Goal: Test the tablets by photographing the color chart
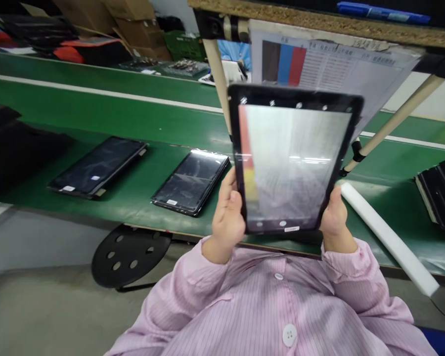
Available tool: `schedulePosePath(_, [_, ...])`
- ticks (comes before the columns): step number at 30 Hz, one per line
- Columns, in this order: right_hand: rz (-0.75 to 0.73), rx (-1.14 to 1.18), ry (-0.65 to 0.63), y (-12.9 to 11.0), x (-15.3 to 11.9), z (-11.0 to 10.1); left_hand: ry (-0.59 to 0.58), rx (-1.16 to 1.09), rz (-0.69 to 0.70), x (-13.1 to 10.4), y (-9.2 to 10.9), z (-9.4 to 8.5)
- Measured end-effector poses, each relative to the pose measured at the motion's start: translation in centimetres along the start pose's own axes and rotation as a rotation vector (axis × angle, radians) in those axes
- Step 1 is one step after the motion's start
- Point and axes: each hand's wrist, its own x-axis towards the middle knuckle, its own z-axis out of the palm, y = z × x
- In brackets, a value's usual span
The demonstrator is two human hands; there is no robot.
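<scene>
A black-framed tablet (292,168) is held up in front of me, its lit screen showing a pale, blurry picture with red and yellow at the left side. My left hand (228,217) grips its lower left edge, thumb at the front and fingers partly hidden behind. On the lower right edge, my right hand (333,212) is closed the same way, most of its fingers out of sight. Left of my left hand, a stack of dark tablets (193,180) lies on the green bench (133,210). Another dark tablet stack (98,165) rests further left.
A white foam bar (389,237) lies slantwise over the bench edge at right. Dark panels (443,193) stand beyond it. Above the bench, a shelf (319,24) on tan poles carries a printed sheet (341,69) and a blue pen (383,12). A black stool (129,254) is below left.
</scene>
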Motion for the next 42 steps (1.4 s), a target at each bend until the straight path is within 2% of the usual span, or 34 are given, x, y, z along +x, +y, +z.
schedulePosePath(2, [-0.026,0.004,-0.016,-1.0,-0.9,-0.1,0.002,-0.157,-0.168,0.2,0.0,-0.2])
schedulePosePath(4, [-0.085,-0.052,-0.01,-2.3,-1.4,-0.6,-0.01,-0.223,-0.266,0.0,-0.3,-0.1])
schedulePosePath(9, [-0.166,-0.321,-0.005,-5.2,-0.8,-2.9,-0.044,-0.267,-0.334,-1.0,-1.5,1.2])
schedulePosePath(13, [-0.165,-0.406,0.021,-5.0,-0.4,-4.8,-0.042,-0.292,-0.406,-1.8,-2.2,2.3])
schedulePosePath(16, [-0.094,-0.302,0.04,-2.6,-0.3,-6.0,-0.051,-0.299,-0.551,-2.1,-3.0,3.3])
schedulePosePath(19, [0.076,-0.051,0.126,1.6,0.1,-7.3,-0.112,-0.255,-0.669,-2.5,-4.4,4.8])
schedulePosePath(21, [0.2,0.058,0.205,5.1,0.5,-8.1,-0.167,-0.18,-0.694,-2.8,-5.7,6.1])
schedulePosePath(24, [0.326,0.099,0.272,9.5,0.8,-9.0,-0.261,-0.029,-0.703,-3.2,-7.5,7.7])
schedulePosePath(27, [0.402,0.012,0.339,11.6,0.7,-9.3,-0.398,0.075,-0.656,-3.4,-8.5,8.3])
schedulePosePath(29, [0.361,-0.186,0.343,11.2,0.3,-9.3,-0.457,0.114,-0.54,-3.6,-8.3,7.7])
schedulePosePath(30, [0.303,-0.321,0.303,10.6,0.0,-9.2,-0.467,0.134,-0.461,-3.6,-7.9,7.2])
schedulePosePath(34, [0.073,-0.842,-0.041,7.3,-1.2,-8.0,-0.421,0.353,-0.127,-3.0,-5.5,3.4])
schedulePosePath(37, [0.028,-1.044,-0.224,5.8,-2.0,-6.6,-0.339,0.679,-0.043,-1.7,-4.5,0.0])
schedulePosePath(39, [0.018,-1.069,-0.236,5.5,-2.4,-6.2,-0.288,0.875,-0.046,-0.9,-4.6,-1.9])
schedulePosePath(42, [-0.007,-0.985,-0.118,5.4,-2.9,-6.5,-0.23,1.048,-0.048,0.1,-5.4,-3.6])
